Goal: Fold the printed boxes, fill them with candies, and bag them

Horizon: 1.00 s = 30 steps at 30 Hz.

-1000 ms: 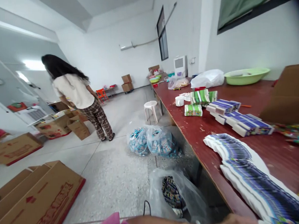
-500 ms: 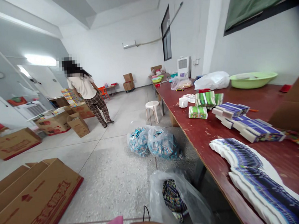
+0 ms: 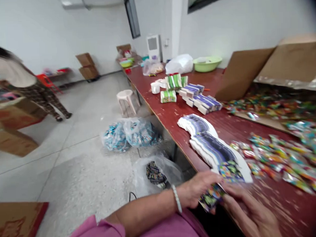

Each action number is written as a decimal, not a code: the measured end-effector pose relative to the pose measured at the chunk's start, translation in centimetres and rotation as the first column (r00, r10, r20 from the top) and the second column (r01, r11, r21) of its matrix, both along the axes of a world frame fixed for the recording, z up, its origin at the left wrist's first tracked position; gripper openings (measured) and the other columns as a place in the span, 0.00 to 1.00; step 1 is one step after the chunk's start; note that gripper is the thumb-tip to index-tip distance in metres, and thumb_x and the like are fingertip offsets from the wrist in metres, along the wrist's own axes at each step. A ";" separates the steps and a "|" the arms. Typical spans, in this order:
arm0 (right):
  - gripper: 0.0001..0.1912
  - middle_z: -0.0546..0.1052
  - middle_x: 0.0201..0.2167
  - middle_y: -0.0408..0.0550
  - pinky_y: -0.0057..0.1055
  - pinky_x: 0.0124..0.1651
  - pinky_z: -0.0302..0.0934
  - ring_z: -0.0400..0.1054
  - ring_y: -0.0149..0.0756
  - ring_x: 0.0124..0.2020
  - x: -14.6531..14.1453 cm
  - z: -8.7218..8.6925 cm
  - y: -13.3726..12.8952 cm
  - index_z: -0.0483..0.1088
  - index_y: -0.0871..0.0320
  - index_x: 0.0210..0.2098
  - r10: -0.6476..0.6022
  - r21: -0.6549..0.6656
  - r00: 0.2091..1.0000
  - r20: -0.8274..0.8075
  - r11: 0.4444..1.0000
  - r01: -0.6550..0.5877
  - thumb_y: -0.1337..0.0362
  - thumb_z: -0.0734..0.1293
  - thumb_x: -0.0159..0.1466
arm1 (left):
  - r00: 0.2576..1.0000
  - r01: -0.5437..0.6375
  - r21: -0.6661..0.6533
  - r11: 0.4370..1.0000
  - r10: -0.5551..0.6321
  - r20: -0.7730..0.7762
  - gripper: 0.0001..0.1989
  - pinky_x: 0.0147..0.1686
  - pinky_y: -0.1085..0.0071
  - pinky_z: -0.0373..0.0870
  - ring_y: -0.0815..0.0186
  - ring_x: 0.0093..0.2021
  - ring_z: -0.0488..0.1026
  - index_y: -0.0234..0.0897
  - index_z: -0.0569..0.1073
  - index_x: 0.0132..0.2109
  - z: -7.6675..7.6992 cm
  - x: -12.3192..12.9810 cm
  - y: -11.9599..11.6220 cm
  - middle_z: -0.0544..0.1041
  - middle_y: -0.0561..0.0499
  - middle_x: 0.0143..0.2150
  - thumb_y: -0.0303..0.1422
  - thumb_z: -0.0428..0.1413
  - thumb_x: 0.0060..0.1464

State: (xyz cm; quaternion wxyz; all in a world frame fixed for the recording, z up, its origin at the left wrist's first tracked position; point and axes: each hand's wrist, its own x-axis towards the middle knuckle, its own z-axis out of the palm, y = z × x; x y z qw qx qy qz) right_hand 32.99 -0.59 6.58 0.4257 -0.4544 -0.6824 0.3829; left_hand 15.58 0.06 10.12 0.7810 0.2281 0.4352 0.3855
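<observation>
My left hand [image 3: 199, 189], with a beaded bracelet at the wrist, grips a small dark printed packet [image 3: 212, 196] at the table's front edge. On the packet's other side my right hand [image 3: 250, 208] has its fingers closed against it. Just beyond my hands lies a fanned row of flat printed pieces [image 3: 213, 147], white with purple and black. Small wrapped candies [image 3: 275, 156] are spread to the right of the row. Behind them an open cardboard box [image 3: 246, 72] holds many more candies. The picture is somewhat blurred at my hands.
Purple packs [image 3: 201, 98] and green packs [image 3: 173, 85] lie farther along the red table [image 3: 168, 116]. Clear bags [image 3: 140, 133] and a white stool [image 3: 126, 99] stand on the floor. A person [image 3: 16, 75] stands at far left, near cardboard boxes.
The view has swung right and down toward the table. Both my hands have come into view, holding the packet. Candies and the open box now show at the right.
</observation>
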 end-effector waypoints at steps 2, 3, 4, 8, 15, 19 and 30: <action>0.13 0.81 0.36 0.51 0.34 0.37 0.73 0.76 0.42 0.34 -0.3 1.0 -0.1 0.80 0.53 0.35 -0.060 -0.158 0.994 -0.087 0.986 0.045 0.50 0.73 0.59 | 0.999 0.001 0.068 0.998 0.002 -0.054 0.22 0.15 0.78 0.65 0.68 0.24 0.70 0.38 0.75 0.47 0.7 0.0 -0.4 0.73 0.52 0.30 0.45 0.62 0.48; 0.13 0.81 0.33 0.50 0.32 0.35 0.72 0.75 0.40 0.31 -0.6 1.4 -0.1 0.79 0.55 0.33 -0.112 -0.214 0.983 -0.144 0.974 0.079 0.52 0.75 0.57 | 0.997 0.015 0.101 0.995 -0.007 -0.072 0.22 0.15 0.79 0.64 0.68 0.25 0.71 0.38 0.75 0.49 0.9 0.1 -0.5 0.73 0.52 0.30 0.46 0.61 0.50; 0.13 0.80 0.31 0.49 0.31 0.32 0.71 0.74 0.38 0.29 -0.9 1.6 0.0 0.79 0.56 0.33 -0.135 -0.298 0.975 -0.179 0.952 0.077 0.53 0.77 0.55 | 0.996 0.039 0.115 0.993 -0.029 -0.082 0.23 0.16 0.80 0.64 0.68 0.26 0.71 0.38 0.75 0.51 0.9 0.2 -0.7 0.74 0.52 0.31 0.47 0.59 0.53; 0.14 0.80 0.40 0.52 0.29 0.26 0.67 0.71 0.33 0.26 -2.0 2.4 0.1 0.79 0.58 0.35 -0.133 -0.493 0.913 -0.385 0.866 -0.082 0.54 0.76 0.56 | 0.992 0.123 0.013 0.992 -0.122 -0.042 0.33 0.16 0.77 0.63 0.69 0.22 0.70 0.32 0.78 0.49 0.6 0.3 -0.9 0.75 0.49 0.27 0.58 0.46 0.60; 0.09 0.77 0.33 0.45 0.30 0.35 0.65 0.69 0.32 0.31 -3.4 2.8 -0.5 0.79 0.55 0.35 -0.048 -0.235 0.966 -0.253 0.972 -0.013 0.58 0.69 0.66 | 0.991 0.088 -0.134 0.987 -0.073 0.112 0.23 0.16 0.77 0.66 0.68 0.23 0.73 0.36 0.78 0.51 0.5 -1.6 0.3 0.77 0.51 0.27 0.47 0.57 0.57; 0.07 0.77 0.42 0.47 0.34 0.45 0.65 0.72 0.37 0.43 -4.3 2.2 -1.5 0.77 0.51 0.43 -0.013 -0.087 0.985 -0.170 0.996 -0.002 0.59 0.68 0.66 | 0.995 0.060 -0.153 0.986 -0.046 0.090 0.21 0.14 0.76 0.65 0.71 0.17 0.69 0.36 0.79 0.51 0.4 -1.7 0.3 0.76 0.53 0.28 0.42 0.58 0.55; 0.28 0.74 0.44 0.58 0.45 0.47 0.66 0.70 0.47 0.41 0.9 -0.8 4.7 0.69 0.61 0.54 -0.473 0.120 0.805 0.359 0.878 0.463 0.48 0.69 0.62 | 0.710 -0.067 0.320 0.945 0.270 -0.650 0.31 0.39 0.64 0.76 0.54 0.47 0.78 0.36 0.76 0.53 -3.1 -10.7 0.3 0.79 0.41 0.52 0.55 0.53 0.54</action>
